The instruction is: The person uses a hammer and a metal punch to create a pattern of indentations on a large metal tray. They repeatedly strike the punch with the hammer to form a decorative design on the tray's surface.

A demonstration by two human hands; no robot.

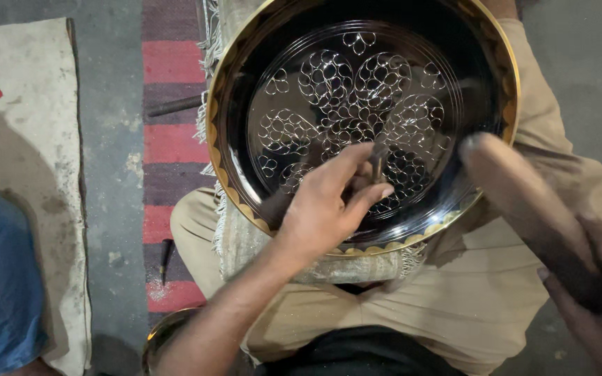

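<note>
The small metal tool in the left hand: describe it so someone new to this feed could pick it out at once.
Start at the big round black tray with the gold scalloped rim resting on the person's lap. Over its lower middle, the left hand pinches a short dark metal punch, tip down on the engraved petal pattern. Unlike the thick wooden mallet in the right hand, it is thin and stands nearly upright.

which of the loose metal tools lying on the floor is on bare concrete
The upper dark rod, beside the plate; the lower tool lies on the striped rug.
</note>
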